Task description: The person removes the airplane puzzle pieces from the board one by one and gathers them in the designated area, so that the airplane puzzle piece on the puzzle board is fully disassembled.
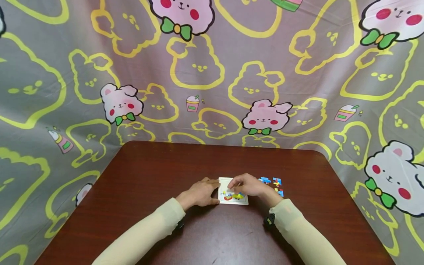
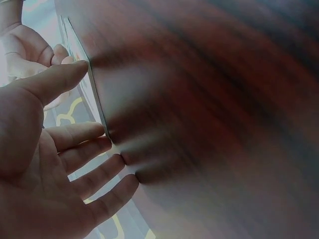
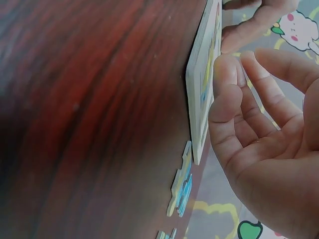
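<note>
A small white-framed puzzle board [image 1: 224, 182] lies flat on the table, with colourful pieces [image 1: 236, 196] along its near side. My left hand [image 1: 200, 191] rests at the board's left edge, thumb and fingers spread and fairly straight; in the left wrist view the thumb and index fingertips meet that edge [image 2: 95, 102]. Over the board is my right hand [image 1: 250, 185], its fingers bent and its thumb close to the index finger. Seen from the right wrist, these fingertips [image 3: 227, 102] are close to the board's face [image 3: 197, 112]. Whether they pinch a piece is hidden.
Several loose blue, yellow and red puzzle pieces [image 1: 277, 182] lie on the table right of the board, partly behind the right hand. The dark red-brown table [image 1: 165, 162] reaches back to a grey curtain [image 1: 212, 99] with cartoon prints.
</note>
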`<action>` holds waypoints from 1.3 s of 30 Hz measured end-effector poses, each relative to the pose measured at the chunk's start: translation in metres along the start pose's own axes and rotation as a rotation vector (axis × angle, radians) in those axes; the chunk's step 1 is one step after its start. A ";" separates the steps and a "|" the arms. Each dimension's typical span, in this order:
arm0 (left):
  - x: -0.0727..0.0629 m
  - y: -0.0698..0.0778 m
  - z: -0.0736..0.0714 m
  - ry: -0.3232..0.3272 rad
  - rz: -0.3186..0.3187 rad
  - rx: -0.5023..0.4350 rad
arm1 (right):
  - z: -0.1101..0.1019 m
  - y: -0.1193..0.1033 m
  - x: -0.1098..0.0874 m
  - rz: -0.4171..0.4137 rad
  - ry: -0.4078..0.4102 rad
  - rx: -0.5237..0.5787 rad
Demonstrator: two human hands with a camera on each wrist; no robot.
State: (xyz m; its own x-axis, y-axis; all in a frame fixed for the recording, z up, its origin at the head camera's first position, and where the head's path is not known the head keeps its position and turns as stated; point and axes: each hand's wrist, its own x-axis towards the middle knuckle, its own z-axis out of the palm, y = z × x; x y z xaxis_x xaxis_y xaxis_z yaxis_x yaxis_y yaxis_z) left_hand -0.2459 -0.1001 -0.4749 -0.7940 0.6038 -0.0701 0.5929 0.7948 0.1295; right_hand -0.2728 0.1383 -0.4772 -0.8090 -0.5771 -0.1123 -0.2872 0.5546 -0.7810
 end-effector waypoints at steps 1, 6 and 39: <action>0.000 0.000 0.000 0.001 0.000 -0.001 | 0.001 0.000 0.000 -0.004 -0.002 -0.006; 0.000 -0.001 0.002 0.013 0.013 0.001 | 0.005 0.000 0.003 -0.023 -0.016 0.000; 0.000 0.001 -0.001 0.005 0.003 0.004 | 0.012 -0.005 0.008 -0.028 -0.042 0.126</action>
State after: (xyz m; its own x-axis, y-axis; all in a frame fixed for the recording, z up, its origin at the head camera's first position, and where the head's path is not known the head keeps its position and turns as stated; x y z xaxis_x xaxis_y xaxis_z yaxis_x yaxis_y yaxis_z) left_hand -0.2459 -0.0991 -0.4734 -0.7931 0.6056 -0.0651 0.5956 0.7934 0.1255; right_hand -0.2719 0.1238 -0.4813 -0.7789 -0.6169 -0.1131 -0.2404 0.4602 -0.8546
